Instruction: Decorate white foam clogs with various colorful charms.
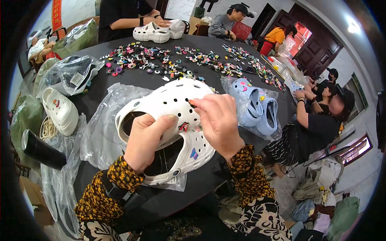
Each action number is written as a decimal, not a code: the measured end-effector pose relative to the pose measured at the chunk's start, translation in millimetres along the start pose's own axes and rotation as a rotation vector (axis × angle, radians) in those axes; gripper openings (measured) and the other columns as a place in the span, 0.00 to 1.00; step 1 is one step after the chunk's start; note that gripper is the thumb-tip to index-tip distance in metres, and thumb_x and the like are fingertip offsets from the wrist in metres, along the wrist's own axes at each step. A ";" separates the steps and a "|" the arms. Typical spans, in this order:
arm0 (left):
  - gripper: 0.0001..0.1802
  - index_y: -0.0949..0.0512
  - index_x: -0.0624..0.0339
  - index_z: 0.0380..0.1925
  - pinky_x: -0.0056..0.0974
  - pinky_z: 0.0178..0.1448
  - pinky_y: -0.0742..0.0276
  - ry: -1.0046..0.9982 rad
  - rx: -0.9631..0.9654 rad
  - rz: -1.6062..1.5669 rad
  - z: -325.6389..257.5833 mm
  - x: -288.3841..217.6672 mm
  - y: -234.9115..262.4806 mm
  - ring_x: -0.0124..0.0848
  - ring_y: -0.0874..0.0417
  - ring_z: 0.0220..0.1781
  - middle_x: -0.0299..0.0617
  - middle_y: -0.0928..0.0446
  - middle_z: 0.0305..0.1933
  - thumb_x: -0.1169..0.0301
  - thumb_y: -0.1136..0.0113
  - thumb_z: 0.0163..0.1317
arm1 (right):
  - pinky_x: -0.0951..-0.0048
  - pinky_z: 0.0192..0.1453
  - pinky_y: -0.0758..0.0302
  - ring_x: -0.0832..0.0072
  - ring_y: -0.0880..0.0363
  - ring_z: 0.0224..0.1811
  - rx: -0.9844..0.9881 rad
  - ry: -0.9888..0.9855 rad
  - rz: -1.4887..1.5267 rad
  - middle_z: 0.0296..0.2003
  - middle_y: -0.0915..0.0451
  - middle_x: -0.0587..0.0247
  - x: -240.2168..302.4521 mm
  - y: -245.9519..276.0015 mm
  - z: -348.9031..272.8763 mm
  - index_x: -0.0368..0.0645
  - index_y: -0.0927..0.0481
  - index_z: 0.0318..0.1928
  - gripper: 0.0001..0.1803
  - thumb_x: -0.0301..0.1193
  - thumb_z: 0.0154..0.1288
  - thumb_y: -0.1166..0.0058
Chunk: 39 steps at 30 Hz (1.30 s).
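My left hand (144,138) grips a white clog (169,98) by its side, thumb pressed on the upper near the holes. A small orange-and-black shoe charm (191,103) is pinched between the thumb and fingers of my right hand (219,122), right at one of the clog's holes. Whether its stem is in the hole I cannot tell. Lower on the same clog sits a red-and-black charm (183,127). Beneath it lies a second white clog (205,146) with a blue-purple butterfly charm (194,153) on its upper. My left hand hides part of this lower clog.
Loose charms (136,58) spread across the far part of the black table (120,184). Light-blue clogs (251,98) in plastic lie at right. At left are another white clog (60,110), a black cylinder (42,148) and clear bags (106,128). Other people work around the table.
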<state>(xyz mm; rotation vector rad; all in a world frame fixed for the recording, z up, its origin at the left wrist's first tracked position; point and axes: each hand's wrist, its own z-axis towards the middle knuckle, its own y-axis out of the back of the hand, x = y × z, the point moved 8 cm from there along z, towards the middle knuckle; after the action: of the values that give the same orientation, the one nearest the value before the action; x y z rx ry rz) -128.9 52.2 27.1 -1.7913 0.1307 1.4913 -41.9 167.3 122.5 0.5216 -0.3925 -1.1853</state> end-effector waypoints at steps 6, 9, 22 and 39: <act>0.12 0.17 0.71 0.36 0.27 0.38 0.25 -0.121 -0.031 0.182 -5.0 -9.2 -4.4 0.20 0.20 0.34 0.38 0.17 0.34 0.71 0.42 0.62 | 0.65 0.43 0.34 0.64 0.28 0.37 -0.026 0.017 -0.027 0.36 0.24 0.65 1.6 -5.9 0.3 0.44 0.19 0.41 0.15 0.18 0.50 0.38; 0.12 0.17 0.72 0.33 0.26 0.33 0.27 -0.176 -0.004 0.299 -6.9 -14.3 -4.3 0.18 0.22 0.29 0.37 0.17 0.29 0.71 0.42 0.62 | 0.65 0.43 0.34 0.65 0.28 0.37 -0.032 0.053 -0.066 0.36 0.24 0.65 6.6 -10.1 1.0 0.44 0.19 0.41 0.16 0.18 0.50 0.38; 0.09 0.17 0.70 0.29 0.29 0.25 0.32 -0.415 -0.013 0.497 -14.8 -32.3 -12.6 0.16 0.26 0.21 0.38 0.20 0.18 0.73 0.41 0.58 | 0.65 0.50 0.36 0.70 0.27 0.43 0.117 0.169 -0.225 0.42 0.24 0.67 20.5 -8.8 -1.8 0.39 0.19 0.46 0.17 0.27 0.54 0.47; 0.08 0.17 0.69 0.33 0.27 0.31 0.28 -0.438 0.085 0.578 -16.2 -44.6 -12.7 0.18 0.23 0.27 0.36 0.18 0.26 0.75 0.42 0.60 | 0.62 0.54 0.36 0.63 0.30 0.49 0.287 0.120 -0.023 0.49 0.25 0.63 17.5 -11.2 7.4 0.38 0.20 0.49 0.24 0.20 0.47 0.44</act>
<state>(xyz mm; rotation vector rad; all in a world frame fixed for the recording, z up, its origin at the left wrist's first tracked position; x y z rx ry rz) -122.9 33.7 72.3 -1.3737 0.5145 2.2125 -48.8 146.3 122.4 0.8436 -0.4570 -1.1197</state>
